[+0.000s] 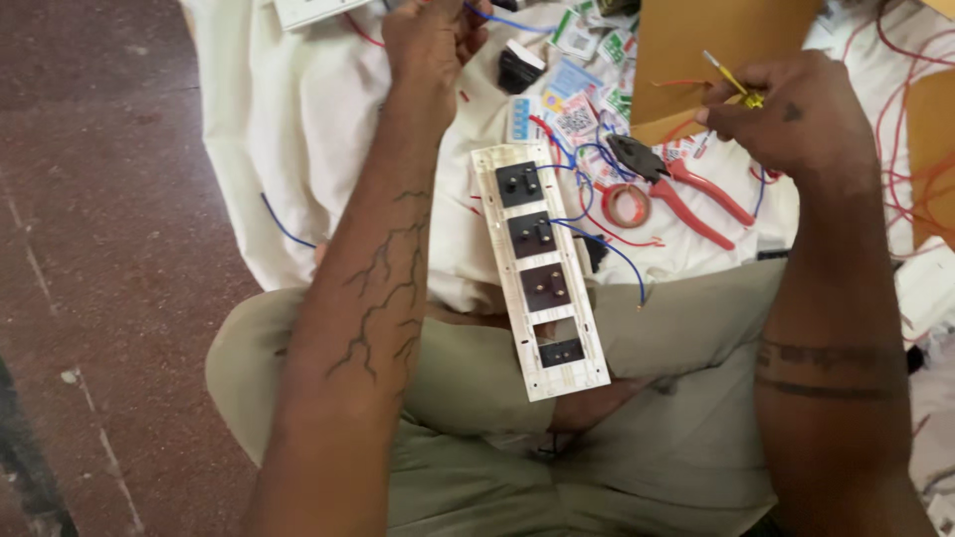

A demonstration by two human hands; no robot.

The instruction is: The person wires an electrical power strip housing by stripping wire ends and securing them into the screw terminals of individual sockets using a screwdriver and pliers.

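A long white switchboard plate (587,343) with several dark socket modules lies across my lap, blue and red wires trailing from its top. My left hand (430,35) is raised at the top of the view, closed around a blue wire (507,20). My right hand (791,104) is at the upper right, pinching a thin yellow-handled tool (734,82), apparently a small screwdriver, with a red wire by its fingers. Both hands are above and apart from the plate.
Red-handled pliers (686,189) and a roll of tape (627,204) lie on the white cloth (288,119) beyond the plate. Small printed packets (577,109), a black module (519,68), a brown cardboard sheet (706,45) and tangled red wires (910,149) surround them. Dark stone floor is at left.
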